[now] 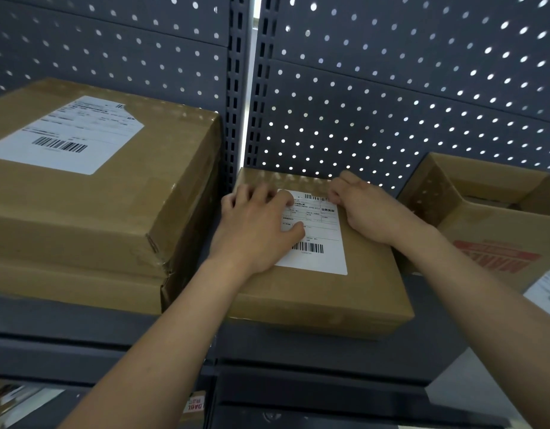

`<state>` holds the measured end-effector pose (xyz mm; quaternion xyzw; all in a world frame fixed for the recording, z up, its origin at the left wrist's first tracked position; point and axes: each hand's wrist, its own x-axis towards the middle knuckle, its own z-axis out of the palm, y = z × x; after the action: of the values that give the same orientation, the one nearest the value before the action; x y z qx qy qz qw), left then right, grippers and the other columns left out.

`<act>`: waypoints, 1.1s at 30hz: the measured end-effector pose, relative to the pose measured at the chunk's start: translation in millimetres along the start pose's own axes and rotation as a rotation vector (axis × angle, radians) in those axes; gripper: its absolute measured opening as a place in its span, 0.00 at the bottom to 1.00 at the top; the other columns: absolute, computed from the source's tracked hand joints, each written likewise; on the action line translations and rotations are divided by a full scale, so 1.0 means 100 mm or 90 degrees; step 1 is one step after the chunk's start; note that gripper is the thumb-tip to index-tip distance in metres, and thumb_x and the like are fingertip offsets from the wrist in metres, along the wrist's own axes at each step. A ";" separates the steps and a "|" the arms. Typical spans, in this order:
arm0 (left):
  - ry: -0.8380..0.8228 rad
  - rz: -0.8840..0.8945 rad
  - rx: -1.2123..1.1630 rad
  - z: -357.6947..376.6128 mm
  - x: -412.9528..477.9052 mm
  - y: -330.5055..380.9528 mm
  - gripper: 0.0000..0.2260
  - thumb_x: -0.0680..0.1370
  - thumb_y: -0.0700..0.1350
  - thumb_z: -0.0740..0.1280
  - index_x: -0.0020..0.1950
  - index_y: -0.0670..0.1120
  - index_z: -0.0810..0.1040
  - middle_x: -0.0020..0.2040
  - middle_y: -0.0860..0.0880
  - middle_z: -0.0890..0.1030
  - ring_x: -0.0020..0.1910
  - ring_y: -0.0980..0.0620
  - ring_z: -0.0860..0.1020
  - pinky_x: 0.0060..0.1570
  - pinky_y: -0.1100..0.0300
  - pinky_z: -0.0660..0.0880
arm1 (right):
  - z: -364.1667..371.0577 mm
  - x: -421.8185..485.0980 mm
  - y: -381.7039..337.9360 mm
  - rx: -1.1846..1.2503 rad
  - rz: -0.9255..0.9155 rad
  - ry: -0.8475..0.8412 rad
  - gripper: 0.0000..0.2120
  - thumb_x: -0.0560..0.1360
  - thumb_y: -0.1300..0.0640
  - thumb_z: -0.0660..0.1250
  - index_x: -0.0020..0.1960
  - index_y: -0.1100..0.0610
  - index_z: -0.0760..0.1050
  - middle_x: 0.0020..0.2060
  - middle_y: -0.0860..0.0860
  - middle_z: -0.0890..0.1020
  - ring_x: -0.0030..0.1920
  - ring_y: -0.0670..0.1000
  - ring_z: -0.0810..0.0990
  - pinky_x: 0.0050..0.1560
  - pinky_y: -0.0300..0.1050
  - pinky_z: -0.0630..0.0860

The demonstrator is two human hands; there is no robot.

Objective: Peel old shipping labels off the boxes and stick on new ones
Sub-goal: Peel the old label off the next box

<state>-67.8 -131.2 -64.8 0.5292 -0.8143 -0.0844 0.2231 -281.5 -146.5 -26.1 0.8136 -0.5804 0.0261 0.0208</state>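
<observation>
Both hands reach onto a small flat brown cardboard box (323,292) at the middle of the frame, which sits on a dark grey metal shelf (66,320) against a dark grey perforated back panel (422,88). At the left of the frame, just beside the small box, rises a large brown taped cardboard box (97,212); it carries a white barcode label with a torn upper corner (66,140). At the right stands an open-topped cardboard box with red print (499,218), and a white printed sheet (546,292) shows at the right edge below it.

Left hand (258,224) lies flat and released, fingers spread, palm and thumb pressing the left part of a white rectangular shipping label (317,252) on the small box's top. Right hand (369,209) is curled, its fingertips pinching at the label's upper right corner. Whether that corner has lifted off the cardboard cannot be told.

The label lies between the two hands, its barcode end towards the bottom of the frame.
</observation>
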 end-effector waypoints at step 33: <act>-0.010 -0.009 -0.004 -0.04 0.00 0.01 0.20 0.76 0.62 0.59 0.66 0.58 0.69 0.69 0.54 0.68 0.70 0.47 0.59 0.69 0.46 0.55 | 0.05 -0.22 -0.02 0.186 0.071 0.134 0.06 0.79 0.55 0.66 0.52 0.54 0.80 0.46 0.45 0.74 0.45 0.43 0.73 0.44 0.26 0.64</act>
<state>-66.8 -129.8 -60.8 0.5337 -0.8119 -0.0930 0.2177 -286.4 -125.6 -32.1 0.7675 -0.6091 0.1960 -0.0385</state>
